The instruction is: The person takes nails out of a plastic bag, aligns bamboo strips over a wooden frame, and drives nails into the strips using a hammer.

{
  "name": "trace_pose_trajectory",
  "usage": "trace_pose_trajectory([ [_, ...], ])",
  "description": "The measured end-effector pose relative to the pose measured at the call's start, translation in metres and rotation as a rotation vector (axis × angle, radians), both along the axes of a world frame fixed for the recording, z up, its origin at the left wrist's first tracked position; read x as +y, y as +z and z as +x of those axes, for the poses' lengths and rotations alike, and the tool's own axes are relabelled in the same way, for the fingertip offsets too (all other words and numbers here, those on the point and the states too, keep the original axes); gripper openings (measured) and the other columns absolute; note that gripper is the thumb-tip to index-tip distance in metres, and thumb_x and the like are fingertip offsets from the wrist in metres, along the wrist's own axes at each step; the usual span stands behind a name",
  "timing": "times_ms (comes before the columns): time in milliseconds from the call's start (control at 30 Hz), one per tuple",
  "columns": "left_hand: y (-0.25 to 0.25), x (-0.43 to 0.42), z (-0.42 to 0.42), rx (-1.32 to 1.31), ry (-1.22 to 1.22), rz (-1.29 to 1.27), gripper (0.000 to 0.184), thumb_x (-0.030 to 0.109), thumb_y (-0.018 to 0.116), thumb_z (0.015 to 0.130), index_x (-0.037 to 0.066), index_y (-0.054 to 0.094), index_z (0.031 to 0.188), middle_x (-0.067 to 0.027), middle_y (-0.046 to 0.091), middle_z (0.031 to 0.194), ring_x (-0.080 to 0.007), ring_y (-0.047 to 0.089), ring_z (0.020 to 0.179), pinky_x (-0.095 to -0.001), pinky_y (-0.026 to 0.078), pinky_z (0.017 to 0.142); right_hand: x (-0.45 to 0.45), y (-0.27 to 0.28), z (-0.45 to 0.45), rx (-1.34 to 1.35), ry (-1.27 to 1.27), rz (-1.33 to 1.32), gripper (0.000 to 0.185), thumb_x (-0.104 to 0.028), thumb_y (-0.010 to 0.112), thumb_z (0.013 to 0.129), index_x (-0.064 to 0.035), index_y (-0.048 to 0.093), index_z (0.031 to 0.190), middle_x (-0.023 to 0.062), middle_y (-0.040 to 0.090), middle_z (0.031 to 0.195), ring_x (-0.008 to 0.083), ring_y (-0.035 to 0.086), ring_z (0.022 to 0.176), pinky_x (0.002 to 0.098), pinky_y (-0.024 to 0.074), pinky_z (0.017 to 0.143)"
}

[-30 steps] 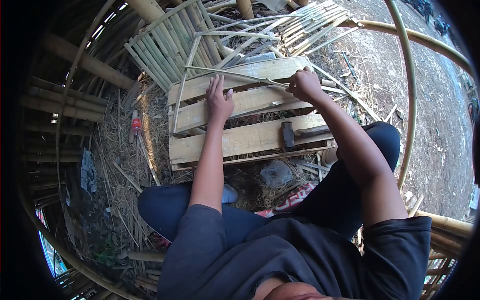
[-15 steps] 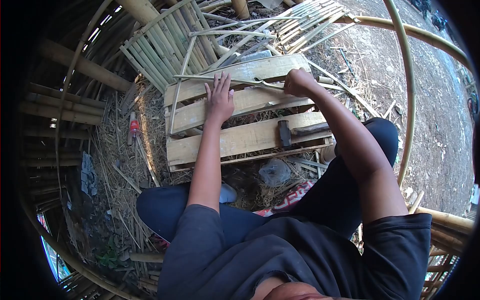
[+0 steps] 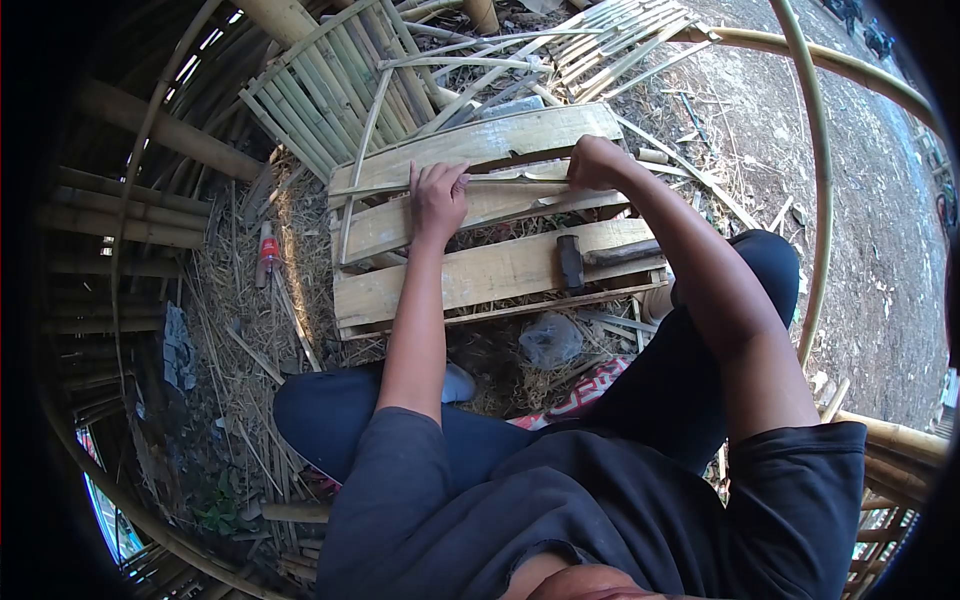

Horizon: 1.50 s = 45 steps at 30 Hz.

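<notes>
Across the low wooden slatted platform [image 3: 450, 286] lies a thin bamboo strip [image 3: 515, 180], running between my two hands. My right hand [image 3: 598, 163] is closed around its right end in a fist. Over the strip's left part rests my left hand [image 3: 438, 200], with its fingers bent over it and pressed together. A hammer [image 3: 571, 263] with a dark head and wooden handle lies on the platform's front slat, nearer to me than my right hand.
Bamboo slat panels [image 3: 335, 85] stand behind the platform at the left, with another panel [image 3: 625, 45] at the back right. A red-labelled bottle [image 3: 269, 250] lies left. A clear plastic bag [image 3: 550, 340] sits before the platform. A curved bamboo pole [image 3: 820, 180] rises at right.
The strip has come down nearer to me and lies flatter across the slats. My left hand has gone from spread fingers to fingers bent over the strip. My right hand keeps its hold.
</notes>
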<state>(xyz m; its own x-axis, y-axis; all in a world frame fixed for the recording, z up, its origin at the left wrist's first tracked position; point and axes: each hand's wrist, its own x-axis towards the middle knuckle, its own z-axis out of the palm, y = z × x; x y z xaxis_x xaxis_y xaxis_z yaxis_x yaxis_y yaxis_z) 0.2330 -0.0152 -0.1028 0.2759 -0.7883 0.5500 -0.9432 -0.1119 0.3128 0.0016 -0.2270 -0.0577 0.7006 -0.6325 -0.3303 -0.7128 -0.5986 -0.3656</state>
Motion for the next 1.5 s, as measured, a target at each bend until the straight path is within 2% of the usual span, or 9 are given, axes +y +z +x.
trace_pose_trajectory([
  [200,0.002,0.002,0.001,0.097,-0.047,-0.015,0.008,0.021,0.071,0.092,0.016,0.076,0.095,-0.0016,0.070,0.094,-0.0270,0.064,0.101,-0.0422,0.042,0.087,-0.003,-0.012,0.007,0.069,-0.006,-0.020,0.030,-0.019,0.087,0.071,-0.0072,0.082,0.098,0.0162,0.077,0.095,0.0297,0.074,0.090,0.0399,0.0593,0.082],
  [267,0.000,0.003,0.002,0.094,-0.049,-0.018,0.007,0.019,0.072,0.089,0.016,0.075,0.094,-0.0017,0.070,0.095,-0.0268,0.064,0.101,-0.0421,0.042,0.088,0.002,0.006,0.006,0.117,0.012,0.059,0.043,-0.026,0.084,0.076,0.0011,0.077,0.108,0.0244,0.074,0.117,0.0399,0.070,0.114,0.0436,0.0578,0.097],
  [367,0.000,0.004,0.002,0.101,-0.055,-0.024,0.008,0.014,0.074,0.085,0.015,0.075,0.093,-0.0016,0.071,0.095,-0.0268,0.064,0.101,-0.0422,0.042,0.089,0.001,0.003,0.006,0.130,0.012,0.076,0.043,-0.026,0.085,0.075,0.0004,0.077,0.107,0.0235,0.074,0.116,0.0391,0.071,0.112,0.0432,0.0582,0.096],
  [467,0.002,0.005,0.001,0.094,-0.059,-0.031,0.012,0.012,0.075,0.082,0.015,0.075,0.093,-0.0014,0.071,0.095,-0.0267,0.064,0.100,-0.0420,0.042,0.089,0.000,-0.004,0.006,0.090,-0.010,0.025,0.025,-0.015,0.089,0.069,-0.0118,0.085,0.094,0.0113,0.079,0.084,0.0246,0.076,0.078,0.0370,0.0600,0.074],
  [1100,0.021,-0.002,-0.020,0.137,0.035,0.117,0.014,0.026,0.071,0.087,0.013,0.076,0.086,-0.0032,0.072,0.092,-0.0263,0.067,0.098,-0.0411,0.042,0.093,0.010,-0.004,-0.001,0.017,0.098,-0.089,0.039,-0.027,0.085,0.074,-0.0006,0.076,0.101,0.0226,0.075,0.112,0.0407,0.072,0.108,0.0462,0.0583,0.094],
  [1233,0.023,-0.035,-0.053,0.231,0.015,0.008,0.020,0.022,0.065,0.090,0.012,0.076,0.104,-0.0065,0.072,0.108,-0.0275,0.065,0.108,-0.0464,0.041,0.101,0.010,-0.006,0.000,0.024,0.092,-0.059,0.038,-0.026,0.083,0.074,-0.0006,0.076,0.102,0.0229,0.075,0.113,0.0407,0.071,0.110,0.0469,0.0583,0.094],
  [1367,0.001,-0.024,-0.053,0.052,0.107,0.036,0.045,0.024,0.063,0.093,0.012,0.063,0.136,-0.0108,0.059,0.144,-0.0307,0.049,0.140,-0.0621,0.019,0.124,0.025,0.000,-0.006,-0.040,-0.010,-0.166,0.019,-0.016,0.079,0.074,-0.0067,0.083,0.090,0.0198,0.078,0.097,0.0372,0.074,0.097,0.0445,0.0587,0.088],
  [1400,0.002,-0.018,-0.052,0.073,0.146,0.173,0.062,0.030,0.064,0.096,0.012,0.046,0.153,-0.0150,0.036,0.165,-0.0339,0.029,0.156,-0.0696,0.006,0.125,0.026,0.001,-0.006,-0.042,-0.016,-0.177,0.016,-0.016,0.075,0.077,-0.0071,0.082,0.088,0.0205,0.077,0.098,0.0383,0.074,0.098,0.0458,0.0589,0.088],
  [1500,0.001,-0.015,-0.055,0.078,0.155,0.178,0.079,0.039,0.067,0.095,0.011,0.032,0.161,-0.0186,0.018,0.172,-0.0372,0.018,0.160,-0.0690,0.004,0.125,0.039,0.003,-0.010,-0.078,-0.107,-0.242,0.014,-0.016,0.073,0.077,-0.0081,0.081,0.086,0.0217,0.077,0.097,0.0396,0.074,0.099,0.0466,0.0592,0.088],
])
